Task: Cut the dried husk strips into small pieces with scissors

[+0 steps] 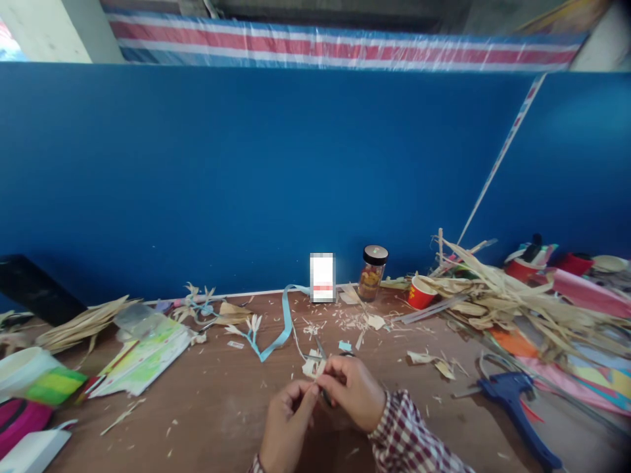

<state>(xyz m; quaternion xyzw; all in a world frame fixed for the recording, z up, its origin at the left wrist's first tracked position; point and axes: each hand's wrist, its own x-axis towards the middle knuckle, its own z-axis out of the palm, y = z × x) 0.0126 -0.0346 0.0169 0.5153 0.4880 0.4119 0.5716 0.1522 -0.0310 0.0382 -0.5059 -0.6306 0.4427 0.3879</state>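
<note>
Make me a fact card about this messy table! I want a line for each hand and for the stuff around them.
Table: brown, strewn with pale scraps
Left hand: fingertips meeting the right hand's
Right hand: checked sleeve, fingers bent
In the grip: too small to tell
Just beyond the hands: scissors, partly hidden
Farther back: blue ribbon, black-lidded jar, red cup
Right side: blue glue gun, dried husk strips

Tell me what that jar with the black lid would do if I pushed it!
The jar might tip if pushed high, being taller than wide. Its round sides could let it roll once down. The brownish contents showing through probably add weight.
</note>
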